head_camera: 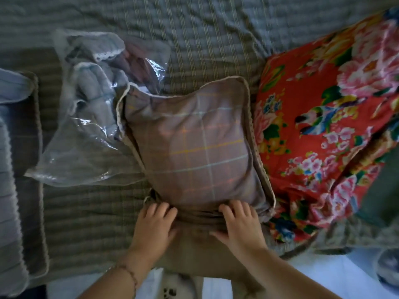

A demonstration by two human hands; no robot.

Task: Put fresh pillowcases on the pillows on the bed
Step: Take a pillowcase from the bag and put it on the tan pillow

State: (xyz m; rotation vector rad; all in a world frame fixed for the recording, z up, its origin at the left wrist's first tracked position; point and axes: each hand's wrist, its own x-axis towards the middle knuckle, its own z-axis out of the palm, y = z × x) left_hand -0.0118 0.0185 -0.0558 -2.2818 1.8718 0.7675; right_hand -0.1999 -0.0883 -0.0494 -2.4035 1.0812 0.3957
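The quilted striped bedcover [205,39] fills the view. A red floral quilt [323,126] lies heaped from 1 to 4 o'clock. At the centre sits the plaid pillowcase [194,147], already plump with a pillow that is itself hidden, its piped edge touching the floral quilt at 3 o'clock. At 10 o'clock, touching the case's far corner, is a clear plastic bag [90,117] holding folded lace-trimmed bedding. A second pillow [15,169] lies at the 9 o'clock edge.

At 6 o'clock both hands work the open end of the case. The left hand [154,223] has its fingers curled into the bunched cloth; the right hand [239,223] does likewise, with the thumb splayed below.

The filled case looks light and soft and will likely sag if lifted by one corner. The cloth is thin and limp and should slide easily over the filling. The best hold is probably the gathered hem, one hand at each side, to pull or tuck the opening evenly.
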